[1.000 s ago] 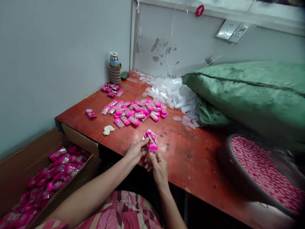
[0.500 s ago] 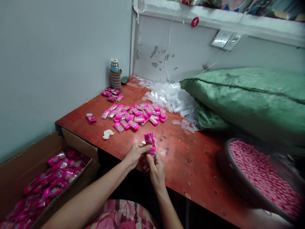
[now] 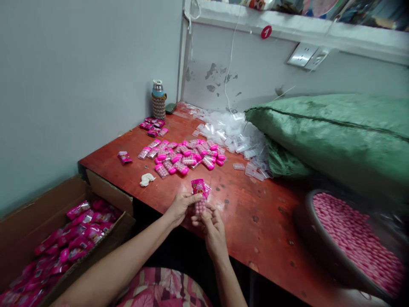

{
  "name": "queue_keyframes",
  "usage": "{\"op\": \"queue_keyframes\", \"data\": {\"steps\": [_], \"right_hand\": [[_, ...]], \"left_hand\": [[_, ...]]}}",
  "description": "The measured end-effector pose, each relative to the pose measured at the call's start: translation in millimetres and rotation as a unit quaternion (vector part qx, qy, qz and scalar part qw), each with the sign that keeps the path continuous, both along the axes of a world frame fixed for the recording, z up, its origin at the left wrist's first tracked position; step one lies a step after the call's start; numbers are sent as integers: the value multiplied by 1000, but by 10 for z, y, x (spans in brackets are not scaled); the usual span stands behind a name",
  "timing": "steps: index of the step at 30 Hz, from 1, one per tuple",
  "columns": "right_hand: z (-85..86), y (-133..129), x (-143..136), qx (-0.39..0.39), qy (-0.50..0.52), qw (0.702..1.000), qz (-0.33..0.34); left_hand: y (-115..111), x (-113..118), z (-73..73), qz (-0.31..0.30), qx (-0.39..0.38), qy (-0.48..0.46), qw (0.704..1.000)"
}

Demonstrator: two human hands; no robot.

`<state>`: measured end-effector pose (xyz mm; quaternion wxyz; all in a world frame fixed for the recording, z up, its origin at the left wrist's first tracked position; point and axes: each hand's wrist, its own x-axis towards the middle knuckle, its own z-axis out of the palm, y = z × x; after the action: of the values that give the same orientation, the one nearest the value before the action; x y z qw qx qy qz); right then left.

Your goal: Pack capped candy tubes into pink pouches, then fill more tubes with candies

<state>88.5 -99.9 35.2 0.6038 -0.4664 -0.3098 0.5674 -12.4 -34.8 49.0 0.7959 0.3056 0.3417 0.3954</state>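
Observation:
Over the table's front edge, my left hand (image 3: 182, 207) pinches a printed pink wrapper (image 3: 198, 186) together with a small clear box of pink candies (image 3: 200, 207). The box stands upright, and its upper end is hidden behind the thumb and wrapper. My right hand (image 3: 213, 228) is closed at the lower end of the same candy box, thumb in front and fingers curled behind. Beyond both hands lies a pile of candy boxes with bright pink caps (image 3: 188, 157). A single printed pink packet (image 3: 124, 157) rests farther left, near a crumpled white piece (image 3: 147, 179).
Left of the table, a cardboard box (image 3: 110, 186) holds many pink packets. Clear empty cases (image 3: 234, 136) are heaped at the back beside a large green sack (image 3: 332, 128). A dark basin (image 3: 308, 230) of pink candies stands at right. A flask (image 3: 158, 100) stands in the back corner.
My right hand has shifted slightly down and right. More of the candy box now shows below the left thumb. The whole view has shifted a little.

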Motion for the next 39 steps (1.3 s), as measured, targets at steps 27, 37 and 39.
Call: {"op": "queue_keyframes", "data": {"steps": [27, 37, 39], "right_hand": [[-26, 164, 303, -34, -86, 996, -13], [-104, 411, 461, -18, -191, 976, -101], [-122, 540, 459, -2, -184, 977, -106]], "left_hand": [[458, -18, -283, 52, 401, 377, 833], [383, 47, -394, 50, 453, 391, 799], [330, 54, -326, 60, 444, 361, 818]]}}
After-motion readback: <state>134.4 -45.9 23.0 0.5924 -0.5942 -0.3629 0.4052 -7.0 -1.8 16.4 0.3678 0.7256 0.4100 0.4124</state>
